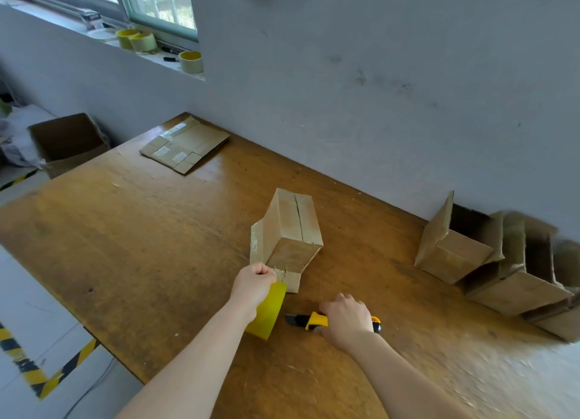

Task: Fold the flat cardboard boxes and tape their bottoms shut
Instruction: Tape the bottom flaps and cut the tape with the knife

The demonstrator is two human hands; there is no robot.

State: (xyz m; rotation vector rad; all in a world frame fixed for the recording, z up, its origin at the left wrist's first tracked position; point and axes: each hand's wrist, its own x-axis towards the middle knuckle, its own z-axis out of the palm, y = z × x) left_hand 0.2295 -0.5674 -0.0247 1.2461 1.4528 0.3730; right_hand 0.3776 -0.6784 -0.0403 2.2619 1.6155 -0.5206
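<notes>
A folded cardboard box stands bottom-up in the middle of the wooden table, its bottom flaps meeting along a seam on top. My left hand is closed at the box's near lower corner, with a yellow tape roll hanging around its wrist. My right hand rests over a yellow and black utility knife that lies on the table; its grip on the knife is unclear. A stack of flat boxes lies at the table's far corner.
Several folded boxes sit against the wall at the right. A large open carton stands on the floor beyond the table's left end. Three tape rolls rest on the window sill. Yellow-black floor tape runs at the lower left.
</notes>
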